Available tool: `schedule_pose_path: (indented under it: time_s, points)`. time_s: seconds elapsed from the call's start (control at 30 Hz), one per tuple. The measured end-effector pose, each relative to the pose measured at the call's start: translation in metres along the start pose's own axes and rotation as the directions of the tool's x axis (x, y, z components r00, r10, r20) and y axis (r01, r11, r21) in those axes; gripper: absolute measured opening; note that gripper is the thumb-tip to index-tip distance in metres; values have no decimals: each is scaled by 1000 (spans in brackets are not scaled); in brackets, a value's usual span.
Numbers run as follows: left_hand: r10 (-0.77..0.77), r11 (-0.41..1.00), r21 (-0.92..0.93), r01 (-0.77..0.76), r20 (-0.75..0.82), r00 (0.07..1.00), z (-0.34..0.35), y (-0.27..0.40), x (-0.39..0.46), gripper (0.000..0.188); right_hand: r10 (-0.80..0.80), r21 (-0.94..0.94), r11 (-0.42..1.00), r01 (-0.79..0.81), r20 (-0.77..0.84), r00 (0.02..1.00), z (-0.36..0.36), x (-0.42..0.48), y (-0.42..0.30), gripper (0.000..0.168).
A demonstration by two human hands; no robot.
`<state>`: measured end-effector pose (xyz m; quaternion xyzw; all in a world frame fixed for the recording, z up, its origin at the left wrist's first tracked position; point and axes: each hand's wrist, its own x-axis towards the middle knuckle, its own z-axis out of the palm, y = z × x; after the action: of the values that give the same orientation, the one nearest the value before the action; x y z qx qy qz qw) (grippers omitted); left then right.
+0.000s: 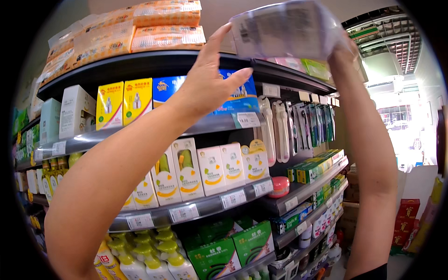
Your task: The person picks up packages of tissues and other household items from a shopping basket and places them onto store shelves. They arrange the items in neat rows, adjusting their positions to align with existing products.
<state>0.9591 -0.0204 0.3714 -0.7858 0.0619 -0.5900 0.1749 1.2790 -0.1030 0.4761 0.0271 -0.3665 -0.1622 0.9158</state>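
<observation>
Both my arms reach up to the top shelf. My right hand [343, 50] grips the right end of a plastic-wrapped pack [280, 33], pale purple and white, which is slightly blurred. The pack is level with the top shelf, and its base partly hides the shelf edge. My left hand [210, 77] is at the pack's left end, fingers spread, with the index fingertip at its upper left corner; whether it touches is hard to tell. Orange packs of tissue [168, 38] are stacked on the top shelf to the left. Behind my left hand are blue boxes [241, 91].
Below are yellow boxes [137, 101], white boxes [189, 171], green mosquito coil boxes [253, 243] and pump bottles [175, 260]. Toothbrushes [280, 133] hang at the right above toothpaste boxes [315, 168]. Price tags line the shelf edges [210, 210]. Red boxes [407, 213] stand on the floor, far right.
</observation>
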Motion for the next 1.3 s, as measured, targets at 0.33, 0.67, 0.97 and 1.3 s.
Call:
schedule_pose_path:
  time_s: [0.33, 0.67, 0.97, 1.3]
  points:
    - [-311, 713, -597, 368, 201, 929, 48, 86, -83, 57, 514, -259, 855, -449, 534, 672, -65, -78, -150, 42]
    - [-556, 428, -490, 760, 520, 648, -113, 173, -199, 36, 545, -489, 837, -245, 717, 435, -76, -332, -199, 15]
    - [-651, 544, -53, 837, 603, 461, -269, 202, -334, 37, 634, -562, 724, -400, 771, 63, -19, -548, -266, 16]
    - [-779, 443, 164, 881, 557, 288, -405, 257, -461, 12, 351, -636, 362, -682, 771, -532, 23, -733, -303, 16]
